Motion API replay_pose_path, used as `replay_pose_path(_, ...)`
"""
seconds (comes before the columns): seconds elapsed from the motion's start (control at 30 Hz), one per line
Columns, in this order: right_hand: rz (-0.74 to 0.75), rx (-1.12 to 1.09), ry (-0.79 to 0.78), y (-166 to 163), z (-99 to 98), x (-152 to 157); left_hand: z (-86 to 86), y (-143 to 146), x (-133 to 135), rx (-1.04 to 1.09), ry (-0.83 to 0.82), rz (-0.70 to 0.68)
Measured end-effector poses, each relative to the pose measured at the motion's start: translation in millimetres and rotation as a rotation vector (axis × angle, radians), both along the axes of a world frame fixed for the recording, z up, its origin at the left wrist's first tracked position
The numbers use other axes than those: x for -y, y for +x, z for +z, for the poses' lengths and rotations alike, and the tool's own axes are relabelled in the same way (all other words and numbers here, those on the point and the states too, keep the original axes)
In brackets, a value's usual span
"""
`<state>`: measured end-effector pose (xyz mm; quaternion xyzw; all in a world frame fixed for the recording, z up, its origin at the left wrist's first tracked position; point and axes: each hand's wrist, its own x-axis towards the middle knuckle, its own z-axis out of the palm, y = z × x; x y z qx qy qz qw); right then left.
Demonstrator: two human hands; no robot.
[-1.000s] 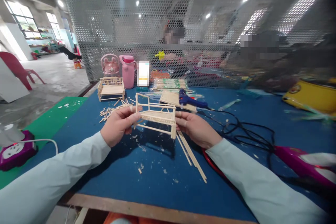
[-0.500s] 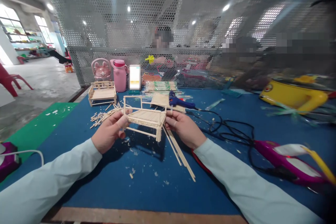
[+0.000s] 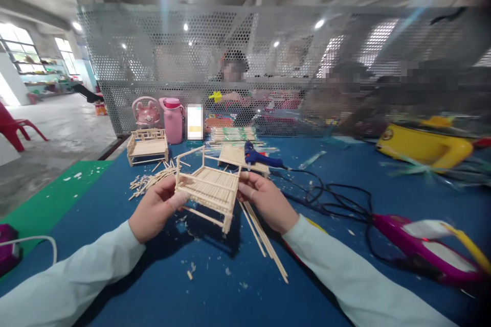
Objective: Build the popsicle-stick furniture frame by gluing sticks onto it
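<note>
Between my hands, raised off the blue table mat, is a small chair frame made of thin wooden sticks, with a slatted seat, short legs and rails above. My left hand grips its left side, thumb on the near edge. On the opposite side my right hand pinches the frame by its right corner; some of its fingertips are hidden behind it. Several long loose sticks lie beneath and beside my right hand. A blue glue gun rests just beyond it, by a flat slatted stick panel.
A finished-looking miniature stick bench stands back left, near cut stick pieces. Behind are a pink bottle, a lit phone and a perforated metal screen, with a person beyond. Right: black cables, a purple power strip, a yellow pot.
The stick chair has tilted toward me, so more of its seat slats show. Both hands still hold it, and they sit slightly lower in view as the camera has tipped up.
</note>
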<state>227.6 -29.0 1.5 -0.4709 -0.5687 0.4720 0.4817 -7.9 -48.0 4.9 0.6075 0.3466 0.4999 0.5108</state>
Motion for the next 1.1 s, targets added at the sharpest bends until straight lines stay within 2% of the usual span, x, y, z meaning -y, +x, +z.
replay_pose_path(0.27, 0.014, -0.066, -0.091, -3.2, 0.1, 0.8, 2.5, 6.0, 6.3, 0.032, 0.03, 0.122)
replay_pose_path(0.4, -0.058, -0.077, -0.15, -4.7, 1.8, 2.4, 1.5, 7.1, 4.8, 0.087, -0.023, 0.165)
replay_pose_path(0.53, -0.023, -0.013, -0.155, -5.8, 2.3, 4.8, 0.9, 7.7, 1.4, 0.13, -0.078, 0.191)
replay_pose_path(0.77, -0.087, 0.021, -0.054, -1.1, -1.6, -3.5, -4.9, 4.4, -8.5, 0.174, -0.09, 0.001)
replay_pose_path(0.93, 0.107, -0.01, -0.056, -0.3, -5.2, -4.3, -4.7, -0.2, -9.2, 0.294, -0.184, -0.126)
replay_pose_path(1.0, 0.154, -0.008, -0.08, -0.7, -4.7, -1.9, -2.8, -2.3, -10.3, 0.362, -0.224, -0.132)
replay_pose_path(1.1, 0.142, -0.004, -0.069, -0.7, -1.2, 2.4, -1.6, -5.5, -15.3, 0.426, -0.27, -0.067)
